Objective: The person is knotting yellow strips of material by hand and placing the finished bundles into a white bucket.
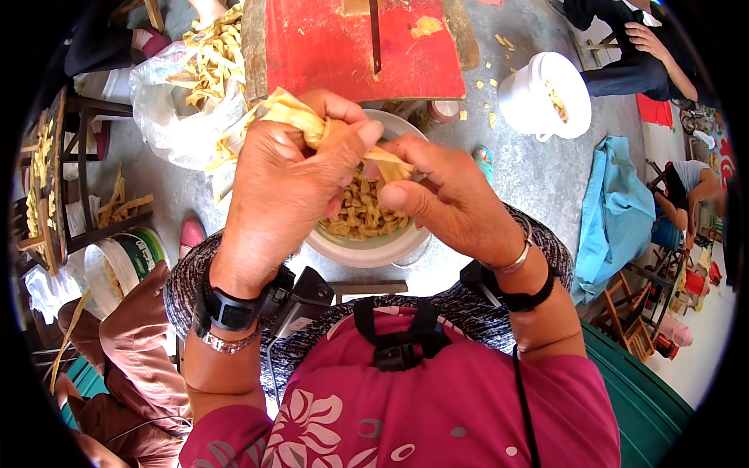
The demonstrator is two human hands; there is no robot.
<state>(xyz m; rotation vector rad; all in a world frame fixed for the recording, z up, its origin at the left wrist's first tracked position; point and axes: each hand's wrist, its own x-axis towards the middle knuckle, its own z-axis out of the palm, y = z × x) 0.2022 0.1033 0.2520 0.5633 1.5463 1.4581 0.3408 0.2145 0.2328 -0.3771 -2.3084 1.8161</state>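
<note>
My left hand (287,169) is closed around long yellowish strips (292,114) that look like dried tofu skin or a dried vegetable; which one I cannot tell. The strips trail off to the left beyond the wrist. My right hand (450,193) pinches the short, frayed end (393,167) of a strip between thumb and fingers. Below both hands stands a round whitish bucket (366,257), holding many small knotted or folded pieces (366,216) of the same yellowish material. The hands hide part of its rim and contents.
Ahead is a red board (327,58) on a bench. At left sit a clear plastic bag (169,128) of strips and a tipped bucket (105,269). A white bucket (521,99) stands at right, near a blue cloth (614,216). Several people sit around.
</note>
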